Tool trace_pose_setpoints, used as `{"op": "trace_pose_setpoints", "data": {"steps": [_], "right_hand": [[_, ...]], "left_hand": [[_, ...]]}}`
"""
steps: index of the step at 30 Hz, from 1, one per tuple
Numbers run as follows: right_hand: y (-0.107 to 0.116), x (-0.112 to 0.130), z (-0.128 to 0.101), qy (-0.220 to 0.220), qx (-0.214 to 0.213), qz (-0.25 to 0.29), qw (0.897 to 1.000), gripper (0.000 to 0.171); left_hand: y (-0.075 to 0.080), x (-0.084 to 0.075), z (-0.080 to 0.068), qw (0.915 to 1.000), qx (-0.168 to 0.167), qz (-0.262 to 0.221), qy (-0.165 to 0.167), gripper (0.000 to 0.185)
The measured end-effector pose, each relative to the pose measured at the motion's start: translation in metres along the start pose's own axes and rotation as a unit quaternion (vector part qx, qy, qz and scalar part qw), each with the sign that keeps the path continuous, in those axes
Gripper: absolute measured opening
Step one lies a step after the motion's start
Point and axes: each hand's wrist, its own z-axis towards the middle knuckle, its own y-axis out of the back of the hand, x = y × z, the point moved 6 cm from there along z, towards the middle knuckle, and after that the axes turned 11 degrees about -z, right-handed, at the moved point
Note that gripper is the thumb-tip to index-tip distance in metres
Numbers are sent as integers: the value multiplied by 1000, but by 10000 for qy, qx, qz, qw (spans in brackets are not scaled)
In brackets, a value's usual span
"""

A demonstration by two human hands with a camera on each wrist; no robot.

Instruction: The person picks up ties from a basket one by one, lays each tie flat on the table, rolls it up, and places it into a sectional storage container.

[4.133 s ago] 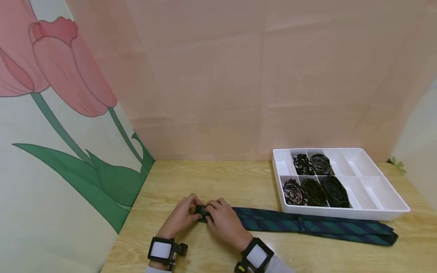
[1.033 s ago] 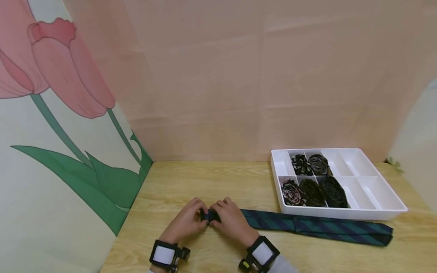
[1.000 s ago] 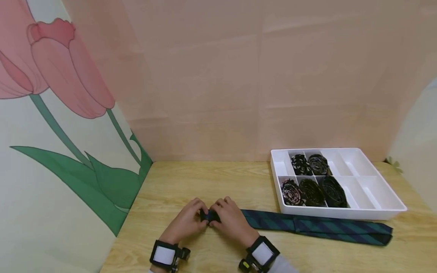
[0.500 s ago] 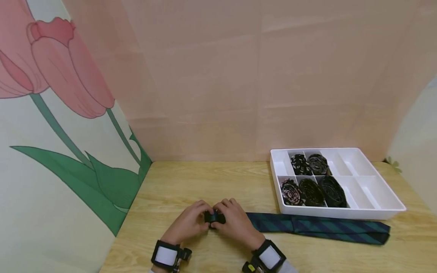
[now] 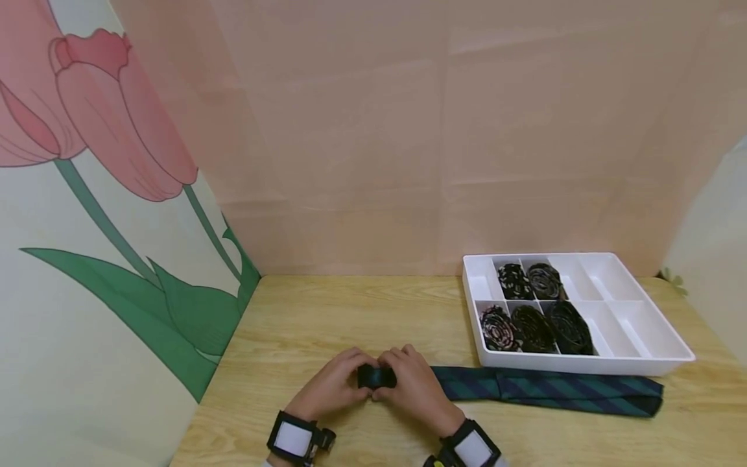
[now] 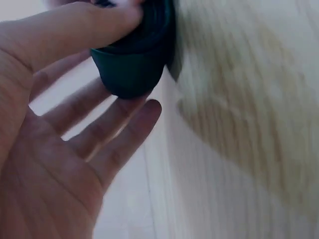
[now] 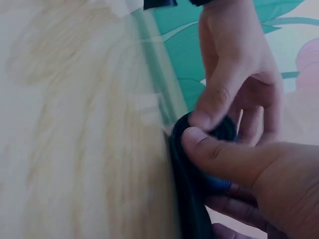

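One striped tie (image 5: 548, 387) on table (image 5: 327, 318), just before white tray (image 5: 642, 360); five rolled ties (image 5: 533, 308) in tray. Tie's rolled end (image 5: 376, 376) left of tray, pinched by curled fingers (image 6: 94, 22) of left hand (image 5: 332, 389) and right hand (image 5: 415, 390).

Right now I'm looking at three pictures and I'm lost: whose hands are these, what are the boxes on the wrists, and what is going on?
No machine here: a person works with bare hands. The wide picture comes from a camera on the head; the two close-ups come from the boxes strapped to the wrists. The left hand and right hand together grip the rolled end of a green striped tie, whose rest lies flat on the wooden table. Behind it stands a white divided tray holding five rolled ties in its left compartments. The wrist views show the roll pinched between thumbs and fingers.
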Motion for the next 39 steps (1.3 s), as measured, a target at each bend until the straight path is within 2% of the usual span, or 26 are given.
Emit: {"op": "trace_pose_setpoints", "data": {"steps": [3,9,14,21,27,35,39], "right_hand": [[-1,-2,-1,-2,39,-53,10000,47],[3,-2,-1,201,-31,-114,9997,43],[6,-4,-2,225,188,-181,9994,43],[6,-5,-3,277,459,-284,9982,43],[3,-15,-4,321,669,-396,9965,44],[13,-24,-5,660,573,-555,9946,17],[13,-25,-5,582,796,-317,9946,22]], "left_hand": [[-2,2,0,9998,35,-127,179,49],[1,-2,-1,10000,11,-78,-1,45],[-1,-2,0,9998,62,-121,113,48],[0,-4,-1,9999,-13,133,8,46],[-1,-5,0,9999,-21,113,-101,45],[7,2,-1,9991,-248,-346,65,45],[5,-2,-1,9998,-194,-41,-89,45]]}}
